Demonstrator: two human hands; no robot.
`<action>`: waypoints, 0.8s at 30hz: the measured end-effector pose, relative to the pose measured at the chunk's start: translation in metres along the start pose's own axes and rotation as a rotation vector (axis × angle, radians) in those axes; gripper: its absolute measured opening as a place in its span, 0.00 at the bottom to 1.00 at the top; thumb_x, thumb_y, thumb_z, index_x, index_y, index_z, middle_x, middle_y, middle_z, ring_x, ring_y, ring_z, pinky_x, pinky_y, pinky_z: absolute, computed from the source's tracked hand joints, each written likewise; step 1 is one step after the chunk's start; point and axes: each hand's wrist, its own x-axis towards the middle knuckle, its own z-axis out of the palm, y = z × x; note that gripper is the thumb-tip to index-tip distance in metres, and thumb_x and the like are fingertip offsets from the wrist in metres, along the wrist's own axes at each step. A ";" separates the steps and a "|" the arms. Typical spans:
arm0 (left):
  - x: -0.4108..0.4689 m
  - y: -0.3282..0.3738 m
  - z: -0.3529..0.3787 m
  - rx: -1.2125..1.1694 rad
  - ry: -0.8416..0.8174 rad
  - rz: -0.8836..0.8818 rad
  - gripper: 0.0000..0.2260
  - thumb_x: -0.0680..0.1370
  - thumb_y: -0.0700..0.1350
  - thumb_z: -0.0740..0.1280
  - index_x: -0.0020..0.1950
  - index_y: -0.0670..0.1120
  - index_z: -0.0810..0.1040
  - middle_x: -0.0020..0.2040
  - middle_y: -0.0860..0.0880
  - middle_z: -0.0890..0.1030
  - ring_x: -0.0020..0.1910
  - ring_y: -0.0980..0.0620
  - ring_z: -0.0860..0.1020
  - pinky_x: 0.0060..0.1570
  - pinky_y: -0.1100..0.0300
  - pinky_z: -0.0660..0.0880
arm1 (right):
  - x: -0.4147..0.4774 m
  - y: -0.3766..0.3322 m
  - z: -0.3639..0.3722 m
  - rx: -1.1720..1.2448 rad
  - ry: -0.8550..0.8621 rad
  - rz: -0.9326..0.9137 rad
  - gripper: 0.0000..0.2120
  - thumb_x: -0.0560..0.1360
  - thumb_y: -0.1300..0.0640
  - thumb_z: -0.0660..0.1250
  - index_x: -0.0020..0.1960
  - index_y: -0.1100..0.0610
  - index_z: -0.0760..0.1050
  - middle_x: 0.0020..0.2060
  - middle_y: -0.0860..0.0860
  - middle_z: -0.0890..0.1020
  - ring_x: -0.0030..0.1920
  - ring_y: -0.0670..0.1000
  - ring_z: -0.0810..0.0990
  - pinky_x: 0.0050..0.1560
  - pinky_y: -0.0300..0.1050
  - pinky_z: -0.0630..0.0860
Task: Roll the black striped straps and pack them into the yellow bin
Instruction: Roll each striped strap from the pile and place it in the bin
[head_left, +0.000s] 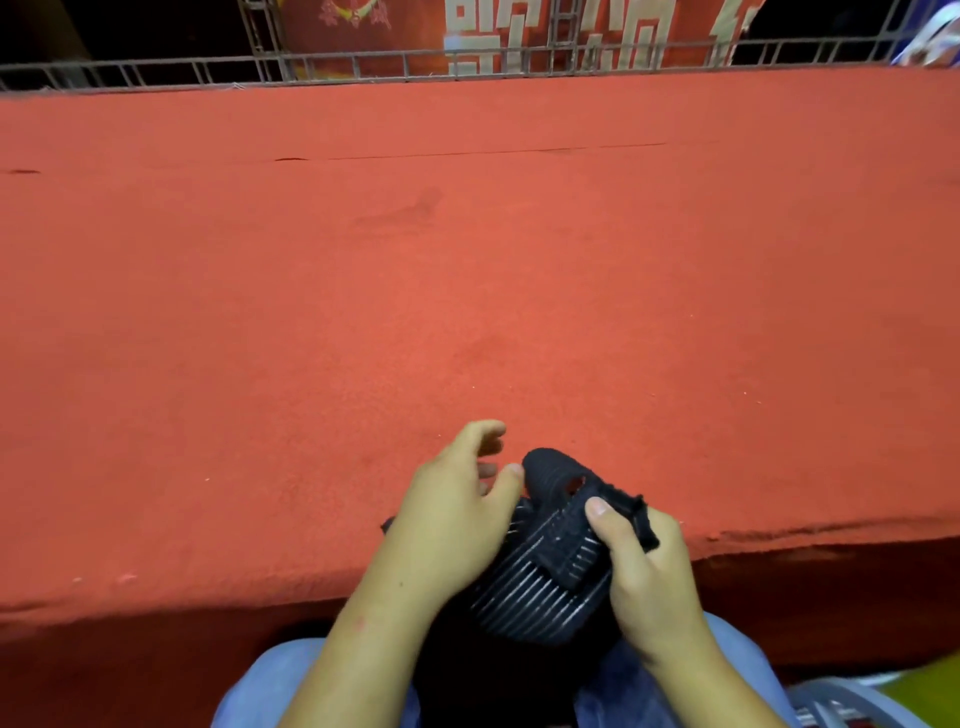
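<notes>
Two hands work at the near edge of the red carpeted platform (467, 260), whose front lip runs left to right just under your wrists and drops into shadow below. Beyond the hands the red surface lies open all the way to the metal railing (363, 70) at the far edge, with a thin seam line crossing it about a third of the way down from that rail. Behind the railing hangs a red banner (519, 31) with pale characters, the surroundings dark. Your blue-trousered knees (291, 670) show at the bottom. A sliver of yellow (924, 691) sits in the lower right corner; whether it is the bin cannot be told. The black striped strap (545, 577) is held over your lap at the platform lip, partly rolled, its pale stripes facing up and a dark rolled end rising toward the carpet. Your right hand (644, 577) is closed around the strap's right side, thumb pressed on top. Your left hand (457, 514) rests on the strap's left side, fingers loosely spread, thumb tip touching the rolled end.
</notes>
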 end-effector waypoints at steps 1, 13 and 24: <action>0.004 -0.001 0.005 0.033 -0.063 -0.049 0.22 0.81 0.53 0.67 0.75 0.56 0.69 0.68 0.57 0.78 0.63 0.62 0.78 0.68 0.60 0.73 | 0.000 -0.001 0.000 0.014 -0.003 0.002 0.09 0.70 0.50 0.69 0.33 0.50 0.83 0.27 0.46 0.80 0.30 0.41 0.76 0.32 0.37 0.73; 0.002 -0.012 0.019 -0.268 -0.333 -0.092 0.07 0.81 0.52 0.70 0.51 0.49 0.83 0.36 0.54 0.76 0.35 0.56 0.76 0.39 0.55 0.74 | 0.002 0.002 -0.018 0.106 -0.037 0.061 0.21 0.63 0.44 0.68 0.41 0.62 0.85 0.33 0.58 0.85 0.35 0.53 0.83 0.35 0.43 0.78; -0.015 -0.027 0.007 -0.449 -0.042 -0.066 0.08 0.83 0.52 0.65 0.51 0.53 0.83 0.48 0.50 0.87 0.48 0.52 0.85 0.51 0.51 0.80 | -0.011 -0.015 -0.045 0.178 -0.187 0.206 0.16 0.65 0.60 0.65 0.48 0.63 0.86 0.49 0.64 0.87 0.53 0.63 0.85 0.59 0.56 0.77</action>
